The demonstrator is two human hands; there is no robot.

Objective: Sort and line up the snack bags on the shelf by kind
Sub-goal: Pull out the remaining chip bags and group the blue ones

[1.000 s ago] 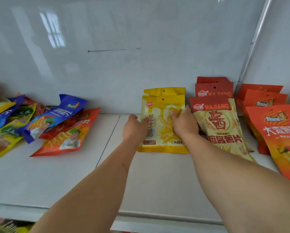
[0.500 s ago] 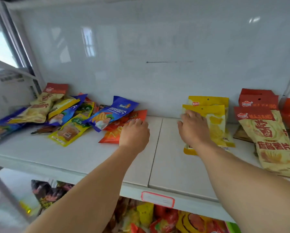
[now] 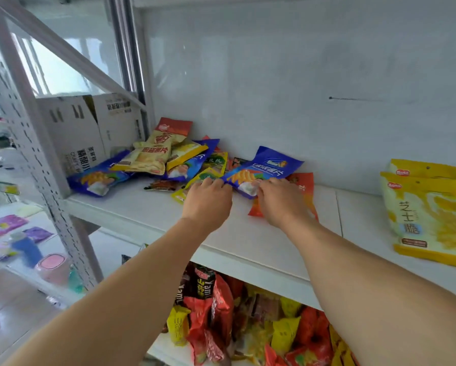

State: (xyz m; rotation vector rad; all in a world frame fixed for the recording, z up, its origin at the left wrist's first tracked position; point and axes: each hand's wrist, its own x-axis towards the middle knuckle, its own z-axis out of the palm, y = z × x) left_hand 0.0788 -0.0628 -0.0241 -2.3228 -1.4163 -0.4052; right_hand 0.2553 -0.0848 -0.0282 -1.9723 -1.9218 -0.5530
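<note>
A blue snack bag (image 3: 267, 166) lies on top of the mixed pile on the white shelf (image 3: 250, 239). My left hand (image 3: 208, 202) curls its fingers at the bag's near left edge. My right hand (image 3: 281, 203) lies over an orange bag (image 3: 304, 187), fingertips at the blue bag's lower end; its grip is hidden. Left of them lie another blue bag (image 3: 97, 178), a beige bag with a red top (image 3: 155, 151) and yellow-green bags (image 3: 195, 178). Two yellow bags (image 3: 427, 207) stand in line at the right.
White cardboard boxes (image 3: 89, 128) stand at the shelf's left end behind a perforated steel post (image 3: 36, 154). The shelf below holds several red and yellow snack bags (image 3: 221, 313). The white back wall (image 3: 300, 75) is close behind the pile.
The view swung left. Both hands left the standing yellow bags and moved left to the pile, now meeting at the blue bag on top of it.
</note>
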